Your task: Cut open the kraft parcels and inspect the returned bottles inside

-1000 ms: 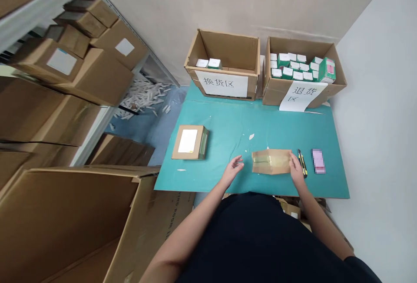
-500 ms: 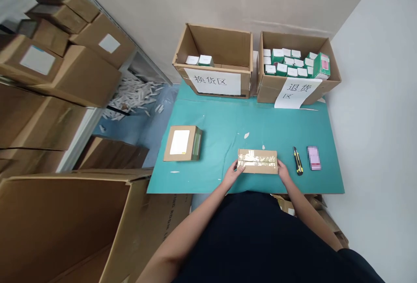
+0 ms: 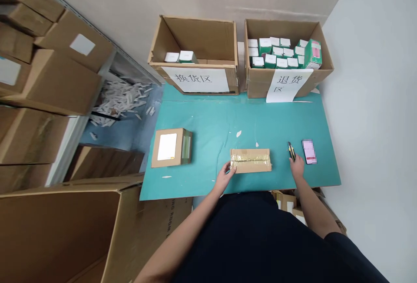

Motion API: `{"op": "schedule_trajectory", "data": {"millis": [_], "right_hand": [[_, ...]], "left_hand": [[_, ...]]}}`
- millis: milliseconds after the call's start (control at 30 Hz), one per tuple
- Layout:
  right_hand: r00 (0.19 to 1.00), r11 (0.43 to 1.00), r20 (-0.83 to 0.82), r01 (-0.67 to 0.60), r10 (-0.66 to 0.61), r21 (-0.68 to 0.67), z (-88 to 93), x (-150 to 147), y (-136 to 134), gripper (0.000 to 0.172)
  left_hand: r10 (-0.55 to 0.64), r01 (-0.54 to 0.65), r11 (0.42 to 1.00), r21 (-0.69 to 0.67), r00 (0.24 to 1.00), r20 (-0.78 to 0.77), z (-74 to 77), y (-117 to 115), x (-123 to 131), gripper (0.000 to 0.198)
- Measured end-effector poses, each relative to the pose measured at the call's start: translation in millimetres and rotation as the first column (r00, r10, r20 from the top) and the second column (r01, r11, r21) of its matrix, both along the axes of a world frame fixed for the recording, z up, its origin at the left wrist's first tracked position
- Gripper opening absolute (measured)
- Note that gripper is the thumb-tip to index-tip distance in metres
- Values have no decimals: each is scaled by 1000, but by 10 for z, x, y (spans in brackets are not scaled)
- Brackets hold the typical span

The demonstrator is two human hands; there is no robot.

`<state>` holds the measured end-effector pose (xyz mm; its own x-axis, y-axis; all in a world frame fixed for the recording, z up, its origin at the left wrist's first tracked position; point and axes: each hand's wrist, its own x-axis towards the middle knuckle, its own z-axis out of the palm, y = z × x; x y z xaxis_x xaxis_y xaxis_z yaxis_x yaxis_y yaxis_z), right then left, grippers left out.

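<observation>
On the teal work table (image 3: 215,144), a cardboard box (image 3: 171,147) lies at 9 o'clock. The left hand (image 3: 226,177) rests loosely on the left end of the taped cardboard parcel (image 3: 250,160), at 6 o'clock, not gripping it. The right hand (image 3: 296,166), at 4 o'clock, touches the yellow-and-black utility knife (image 3: 291,151); whether it grasps it, I cannot tell. A blurred pink card (image 3: 309,151) lies just beyond.

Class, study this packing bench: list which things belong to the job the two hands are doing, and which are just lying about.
In use:
left hand on the taped cardboard parcel
right hand beside the yellow-and-black utility knife

Lying about:
labelled cardboard box
blurred pink card
carton of green-and-white boxes
</observation>
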<state>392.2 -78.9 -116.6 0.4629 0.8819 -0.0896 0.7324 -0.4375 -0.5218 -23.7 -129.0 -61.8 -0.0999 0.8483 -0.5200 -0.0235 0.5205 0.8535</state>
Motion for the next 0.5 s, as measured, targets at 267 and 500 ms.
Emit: {"op": "schedule_trajectory", "data": {"millis": [267,500], "right_hand": [[986,990,-120,100,-111,-95,36,-37,133,42],[871,994,-491,-43,-13,-102,577,-259,237,58]], "left_hand": [[-7,6,999,-34,1000,-20,33,-7,8,67],[31,-32,999,-26,999,-20,3,-11,60,66]]}}
